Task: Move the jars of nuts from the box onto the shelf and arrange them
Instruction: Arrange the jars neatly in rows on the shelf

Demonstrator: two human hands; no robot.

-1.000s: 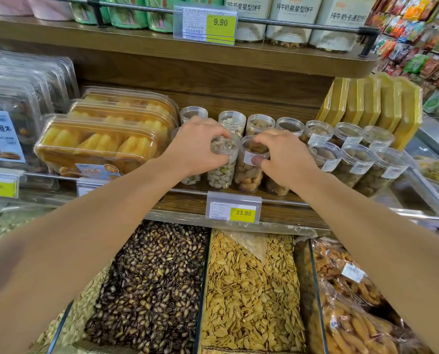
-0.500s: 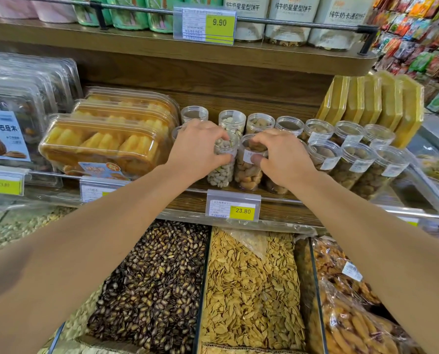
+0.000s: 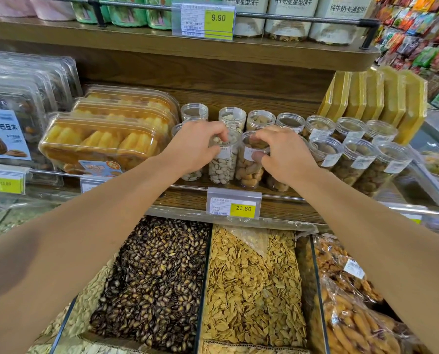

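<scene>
Barely moved: left hand (image 3: 192,146) gripped pistachio jar (image 3: 223,162), right hand (image 3: 287,154) pinched cashew jar (image 3: 250,167) at its 9 o'clock; rows mostly filled, aligning left.

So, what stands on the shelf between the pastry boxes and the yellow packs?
In the head view, two rows of clear nut jars fill that stretch, from the pastry boxes to the yellow packs. Both hands grip front-row jars.

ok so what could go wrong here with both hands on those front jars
1. The left hand grips the pistachio jar and the right hand the jar beside it, both by the rims; a lid might pop loose.
2. The jars are tightly packed, so nudging one could tip a neighbour.
3. The front row sits near the shelf rail; a knocked jar may drop into the seed bins below.
</scene>
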